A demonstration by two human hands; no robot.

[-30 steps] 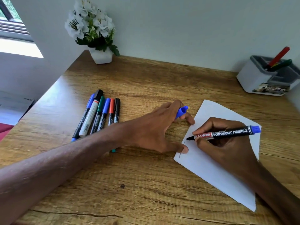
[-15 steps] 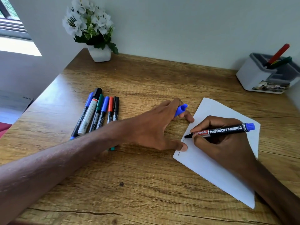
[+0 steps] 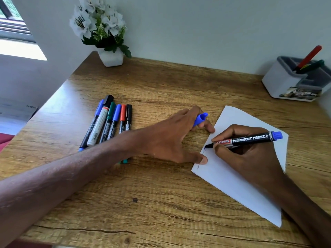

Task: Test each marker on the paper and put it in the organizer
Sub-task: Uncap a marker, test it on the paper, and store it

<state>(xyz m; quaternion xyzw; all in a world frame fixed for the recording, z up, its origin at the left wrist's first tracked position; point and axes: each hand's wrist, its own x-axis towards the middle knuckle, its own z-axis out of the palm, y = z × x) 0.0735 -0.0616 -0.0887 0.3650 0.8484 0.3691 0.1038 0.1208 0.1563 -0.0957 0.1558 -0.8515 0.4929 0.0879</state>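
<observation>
My right hand (image 3: pixel 250 158) gripping the marker (image 3: pixel 250 138), tip touching the paper (image 3: pixel 232 183) near its left edge, my left hand (image 3: pixel 170 138) pinching the blue cap (image 3: pixel 200 119) between two fingers, thumb at the paper's edge, spare markers (image 3: pixel 111 122) lying on the desk (image 3: pixel 161 203) to the left, organizer (image 3: pixel 279 83) far right.

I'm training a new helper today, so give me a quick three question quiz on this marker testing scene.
1. True or false: the right hand grips the uncapped marker with its tip at the paper.
2. Where is the blue cap? A on the paper; B between the left hand's fingers; C on the marker.
3. How many stored markers stand in the organizer?
Key: 1 true; 2 B; 3 two.
</observation>
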